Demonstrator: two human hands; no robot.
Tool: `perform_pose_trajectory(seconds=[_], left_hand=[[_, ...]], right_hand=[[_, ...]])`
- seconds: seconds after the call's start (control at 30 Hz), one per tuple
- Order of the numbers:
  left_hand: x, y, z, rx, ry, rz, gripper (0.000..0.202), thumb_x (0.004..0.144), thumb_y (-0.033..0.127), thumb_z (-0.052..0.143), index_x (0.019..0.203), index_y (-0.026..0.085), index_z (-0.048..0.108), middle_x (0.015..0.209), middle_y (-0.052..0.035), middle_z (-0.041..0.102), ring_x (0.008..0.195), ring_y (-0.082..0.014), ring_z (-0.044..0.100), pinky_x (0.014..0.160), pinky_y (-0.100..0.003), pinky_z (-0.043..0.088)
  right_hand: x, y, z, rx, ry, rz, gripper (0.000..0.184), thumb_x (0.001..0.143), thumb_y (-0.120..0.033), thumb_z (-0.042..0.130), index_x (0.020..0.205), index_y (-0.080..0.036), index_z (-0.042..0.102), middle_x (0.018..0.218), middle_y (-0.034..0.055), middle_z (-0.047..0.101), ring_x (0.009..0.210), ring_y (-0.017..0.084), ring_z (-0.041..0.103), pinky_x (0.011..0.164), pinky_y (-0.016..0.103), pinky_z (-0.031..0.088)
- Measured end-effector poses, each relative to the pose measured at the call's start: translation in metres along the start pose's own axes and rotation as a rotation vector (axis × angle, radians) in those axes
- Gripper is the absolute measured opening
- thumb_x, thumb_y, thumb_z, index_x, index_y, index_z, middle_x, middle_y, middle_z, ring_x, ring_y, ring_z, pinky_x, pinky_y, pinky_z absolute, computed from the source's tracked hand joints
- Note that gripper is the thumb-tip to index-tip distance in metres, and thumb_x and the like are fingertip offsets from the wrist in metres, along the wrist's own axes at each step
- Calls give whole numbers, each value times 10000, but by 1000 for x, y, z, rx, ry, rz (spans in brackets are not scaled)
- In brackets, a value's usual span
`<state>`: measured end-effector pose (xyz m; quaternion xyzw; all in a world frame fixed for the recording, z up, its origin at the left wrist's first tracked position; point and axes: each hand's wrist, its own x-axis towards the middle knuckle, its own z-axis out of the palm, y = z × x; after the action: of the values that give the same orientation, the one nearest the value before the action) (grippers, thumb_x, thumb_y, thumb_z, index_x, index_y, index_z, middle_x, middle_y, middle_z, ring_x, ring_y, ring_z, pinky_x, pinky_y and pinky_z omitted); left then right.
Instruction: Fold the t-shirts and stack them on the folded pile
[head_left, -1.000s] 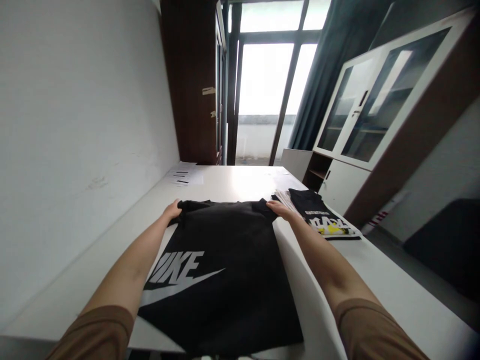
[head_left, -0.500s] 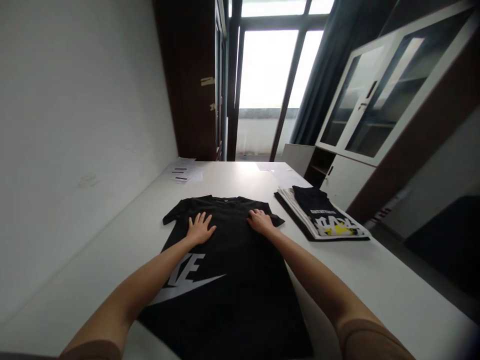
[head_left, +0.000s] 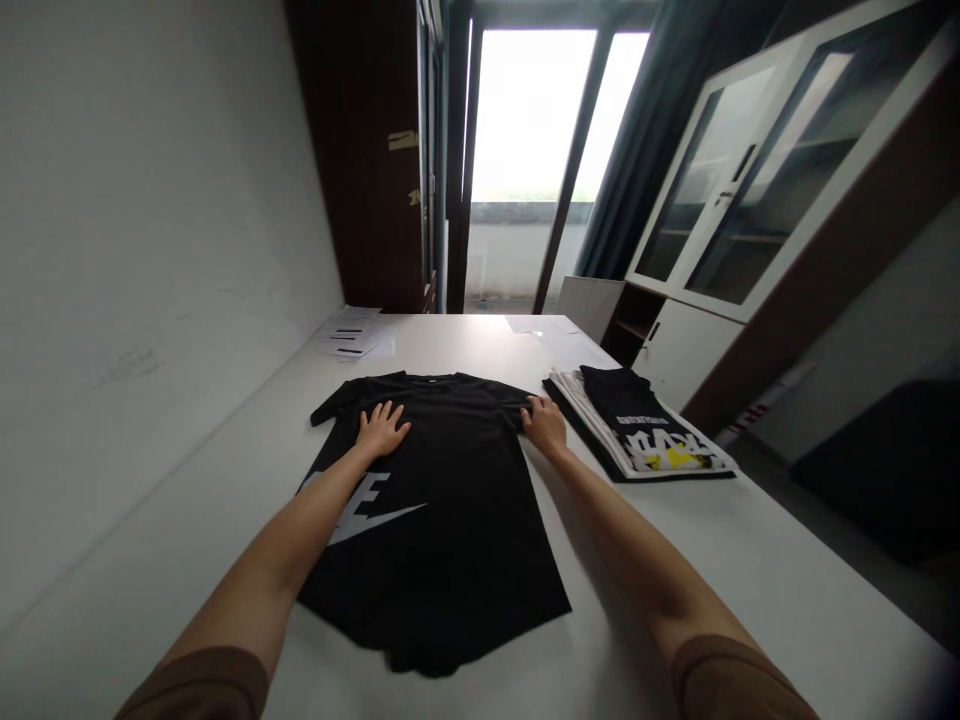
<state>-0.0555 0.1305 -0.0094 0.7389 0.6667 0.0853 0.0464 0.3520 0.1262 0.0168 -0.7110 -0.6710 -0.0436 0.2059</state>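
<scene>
A black T-shirt point(head_left: 450, 470) lies face up on the white table point(head_left: 247, 480), its collar towards the window. Large grey letters and a swoosh mark its left part, and its bottom hem is uneven. My left hand point(head_left: 382, 430) rests flat on the upper left chest, fingers spread. Over at the right sleeve, my right hand point(head_left: 546, 425) has its fingers bent and closed on the sleeve's edge. Part of the sleeve end is hidden by that hand. To the right of it is a stack of folded T-shirts point(head_left: 637, 425), the top one black with white and yellow print.
Papers point(head_left: 352, 332) lie at the table's far left, with more sheets point(head_left: 562, 340) at the far right. A wall point(head_left: 165, 250) borders the left side. Beyond the right edge stands a white-framed glass cabinet point(head_left: 720, 200).
My right hand has moved outward from the shirt's chest to its right sleeve. The left hand stays on the chest. The view has shifted, and the whole bottom hem now shows.
</scene>
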Motion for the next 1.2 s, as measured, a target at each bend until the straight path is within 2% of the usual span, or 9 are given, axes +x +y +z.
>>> perform_pose_trajectory(seconds=[0.2, 0.37, 0.43, 0.5, 0.6, 0.73, 0.9, 1.07, 1.2], left_hand=[[-9, 21, -23, 5, 112, 53, 483, 1010, 356, 392, 1418, 157, 557, 1547, -167, 446, 1435, -334, 357, 1180, -530, 246], [-58, 68, -25, -64, 101, 369, 415, 999, 360, 455, 1359, 227, 611, 1436, -86, 562, 1305, -257, 501, 1139, -393, 358], [-87, 80, -20, -103, 56, 579, 417, 1006, 414, 454, 1357, 259, 617, 1406, -71, 587, 1296, -251, 516, 1139, -395, 368], [-111, 84, -14, -101, 24, 660, 468, 1001, 466, 465, 1415, 278, 575, 1474, -69, 539, 1362, -266, 470, 1172, -426, 335], [-128, 77, -7, -65, -14, 584, 569, 1004, 527, 445, 1529, 308, 445, 1613, -59, 381, 1481, -293, 331, 1219, -500, 244], [-122, 69, 0, -39, -57, 508, 596, 1027, 558, 374, 1583, 349, 336, 1677, -30, 245, 1543, -295, 199, 1233, -542, 168], [-104, 73, 10, -27, -65, 465, 610, 1021, 570, 370, 1586, 345, 332, 1682, -28, 227, 1550, -296, 175, 1234, -544, 156], [-92, 81, 12, -35, -47, 427, 604, 1017, 544, 393, 1575, 317, 364, 1672, -53, 255, 1541, -301, 205, 1229, -553, 166], [-99, 72, -1, -69, -38, 444, 570, 1013, 511, 422, 1537, 289, 436, 1617, -67, 380, 1496, -284, 314, 1220, -502, 231]], right_hand=[[-44, -19, -18, 12, -224, -62, 377, 988, -516, 496, 1006, -213, 720, 1072, 132, 673, 1024, 267, 609, 844, 325, 450], [-94, -20, -47, 230, -403, -146, 405, 932, -473, 602, 1274, -258, 631, 891, 42, 698, 827, 216, 643, 740, 296, 437], [-118, -23, -61, 382, -462, -180, 501, 930, -426, 597, 1399, -254, 551, 791, 9, 672, 743, 200, 624, 705, 296, 432], [-142, -27, -75, 534, -523, -217, 521, 928, -414, 596, 1420, -249, 549, 806, 11, 675, 738, 199, 614, 708, 308, 444], [-178, -31, -97, 734, -651, -275, 375, 937, -449, 596, 1240, -254, 699, 949, 40, 709, 812, 205, 622, 749, 324, 468], [-215, -31, -123, 932, -891, -347, 366, 948, -506, 598, 1124, -233, 766, 908, 39, 713, 777, 189, 610, 707, 302, 468], [-241, -34, -134, 1144, -859, -298, 356, 919, -512, 661, 1060, -205, 775, 815, 35, 698, 716, 167, 610, 660, 275, 462], [-235, -25, -129, 1432, -1084, -161, 383, 917, -515, 669, 986, -139, 702, 706, 49, 706, 518, 137, 622, 530, 242, 471], [-204, 3, -142, 1346, -1470, -326, 517, 900, -578, 666, 1112, -108, 695, 605, 32, 678, 373, 107, 532, 387, 195, 374]])
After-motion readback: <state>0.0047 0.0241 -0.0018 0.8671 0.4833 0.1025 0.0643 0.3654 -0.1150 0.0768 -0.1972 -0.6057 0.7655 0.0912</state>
